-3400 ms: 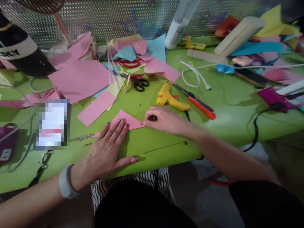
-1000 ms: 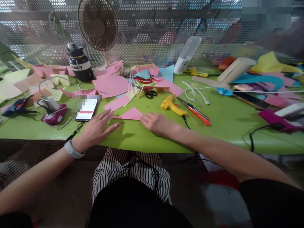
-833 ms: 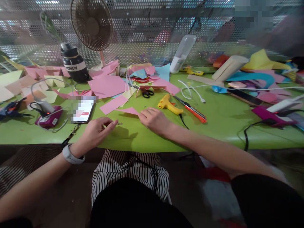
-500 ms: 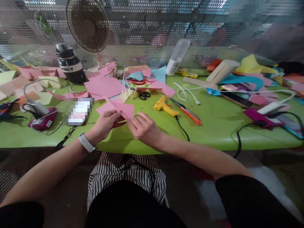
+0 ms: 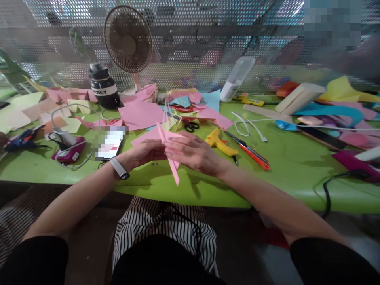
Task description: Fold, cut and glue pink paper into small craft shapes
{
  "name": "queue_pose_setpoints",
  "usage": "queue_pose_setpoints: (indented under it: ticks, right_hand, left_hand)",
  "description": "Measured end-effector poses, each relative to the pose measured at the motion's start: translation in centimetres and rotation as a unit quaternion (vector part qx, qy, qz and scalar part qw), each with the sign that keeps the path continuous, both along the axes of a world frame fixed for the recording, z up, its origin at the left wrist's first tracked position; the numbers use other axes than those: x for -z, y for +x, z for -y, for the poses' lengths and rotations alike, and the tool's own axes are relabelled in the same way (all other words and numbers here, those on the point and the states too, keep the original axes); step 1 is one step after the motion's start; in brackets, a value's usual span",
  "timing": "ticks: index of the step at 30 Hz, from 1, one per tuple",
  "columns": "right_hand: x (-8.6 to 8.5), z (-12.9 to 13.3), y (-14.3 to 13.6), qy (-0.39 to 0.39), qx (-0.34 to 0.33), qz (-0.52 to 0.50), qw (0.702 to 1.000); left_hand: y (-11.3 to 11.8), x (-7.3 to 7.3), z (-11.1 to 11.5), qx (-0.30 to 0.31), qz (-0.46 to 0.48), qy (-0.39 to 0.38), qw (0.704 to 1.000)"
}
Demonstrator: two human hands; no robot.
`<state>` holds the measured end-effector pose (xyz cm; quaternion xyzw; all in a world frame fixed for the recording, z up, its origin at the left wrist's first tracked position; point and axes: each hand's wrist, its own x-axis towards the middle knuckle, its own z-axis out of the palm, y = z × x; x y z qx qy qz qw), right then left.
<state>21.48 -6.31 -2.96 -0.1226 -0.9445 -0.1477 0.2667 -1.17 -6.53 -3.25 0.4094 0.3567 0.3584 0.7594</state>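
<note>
Both of my hands meet over the table's front part around a pink piece of paper (image 5: 174, 173), which looks like a narrow folded or rolled strip standing at a slant. My left hand (image 5: 145, 152), with a white watch on its wrist, grips it from the left; the fingertips are partly hidden. My right hand (image 5: 198, 155) lies across it, fingers close together, covering its middle. Behind my left hand a flat pink sheet (image 5: 144, 135) lies on the table. Just right of my right hand is a yellow glue gun (image 5: 221, 143). Black-handled scissors (image 5: 190, 126) lie behind.
A red utility knife (image 5: 251, 152) lies right of the glue gun. A phone (image 5: 111, 143) and a purple power strip (image 5: 69, 150) are at left, with cables. Farther back stand a fan (image 5: 128, 39), a black bottle (image 5: 103, 89) and paper scraps. Another person's hand (image 5: 2, 140) shows at far left.
The pink paper, spread flatter before, now appears as a narrow slanted strip. My right hand has moved over it, and the view has shifted left.
</note>
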Motion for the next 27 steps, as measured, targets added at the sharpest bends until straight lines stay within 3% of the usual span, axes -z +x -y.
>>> queue_pose_setpoints:
  ticks: [7, 15, 27]
  right_hand:
    - [1.5, -0.6, -0.8, 0.046, -0.049, -0.010, 0.998]
    - [2.0, -1.4, -0.8, -0.078, -0.073, -0.093, 0.990]
    - [1.6, 0.0, -0.8, -0.110, -0.108, -0.096, 0.983]
  left_hand:
    - [0.3, 0.6, -0.7, -0.053, -0.017, 0.013, 0.998]
    - [0.9, 1.4, -0.9, -0.091, 0.034, -0.026, 0.995]
    - [1.1, 1.0, 0.1, -0.078, 0.042, -0.036, 0.995]
